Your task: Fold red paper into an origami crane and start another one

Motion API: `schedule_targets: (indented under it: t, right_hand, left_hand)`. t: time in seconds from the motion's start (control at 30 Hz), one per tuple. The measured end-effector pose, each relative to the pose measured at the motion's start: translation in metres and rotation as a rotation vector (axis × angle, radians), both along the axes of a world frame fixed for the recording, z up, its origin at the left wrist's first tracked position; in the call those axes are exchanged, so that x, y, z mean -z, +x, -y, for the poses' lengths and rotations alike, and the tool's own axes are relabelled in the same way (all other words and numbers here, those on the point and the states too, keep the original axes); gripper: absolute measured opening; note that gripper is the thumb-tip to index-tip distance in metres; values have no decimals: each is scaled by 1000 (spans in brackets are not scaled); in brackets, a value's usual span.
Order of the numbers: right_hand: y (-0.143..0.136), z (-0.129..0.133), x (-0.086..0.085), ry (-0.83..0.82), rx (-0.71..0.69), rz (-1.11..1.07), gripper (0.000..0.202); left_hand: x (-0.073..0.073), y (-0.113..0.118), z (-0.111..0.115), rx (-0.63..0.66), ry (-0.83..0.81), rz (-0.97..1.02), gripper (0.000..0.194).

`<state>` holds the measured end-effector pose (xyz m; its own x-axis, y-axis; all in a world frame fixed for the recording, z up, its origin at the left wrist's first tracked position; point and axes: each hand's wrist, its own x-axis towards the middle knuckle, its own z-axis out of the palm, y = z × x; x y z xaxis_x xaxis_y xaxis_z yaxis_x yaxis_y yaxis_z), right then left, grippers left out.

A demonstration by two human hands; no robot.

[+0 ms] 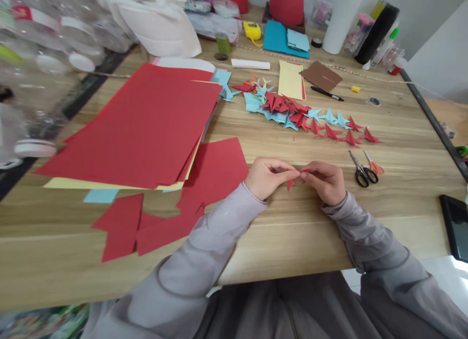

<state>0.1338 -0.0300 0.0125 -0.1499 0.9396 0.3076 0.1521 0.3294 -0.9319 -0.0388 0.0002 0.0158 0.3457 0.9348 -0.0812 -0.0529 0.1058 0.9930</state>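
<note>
- Your left hand (268, 177) pinches a small folded piece of red paper (290, 184) between thumb and fingers.
- Your right hand (326, 182) grips the same piece from the other side, the fingertips of both hands close together.
- The piece sits between them, in front of you, over the light wood-grained table (285, 251); you cannot tell whether it touches the surface.
- Beyond your hands lie folded red paper birds (331, 133) and folded light-blue paper birds (329, 116), bunched at the left and strung out in rows rightward.
- To your right, black-handled metal scissors (361, 174) lie just beside smaller orange-handled scissors (374, 165).
- To your left, large red paper sheets (142, 124) lie stacked, with pale yellow paper (109, 183) showing beneath; cut red paper pieces (223, 163) spread nearer you.
</note>
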Motion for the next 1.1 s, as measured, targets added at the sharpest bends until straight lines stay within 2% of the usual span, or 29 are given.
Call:
schedule_targets:
  t: [0.17,0.33,0.83,1.1]
  right_hand:
    - [2,0,-1,25,12,68,13]
    - [1,0,-1,18,55,19,10]
    - [2,-1,-3,50,-42,26,13]
    - [4,-1,-1,10,-16,-12,18]
  left_hand:
    - [0,0,-1,-19,26,-3,19]
    - [-1,0,0,0,23,3,18]
    - [1,-2,-2,-4,-15,49,20]
    - [-3,-2,-2,-29,-35,57,19]
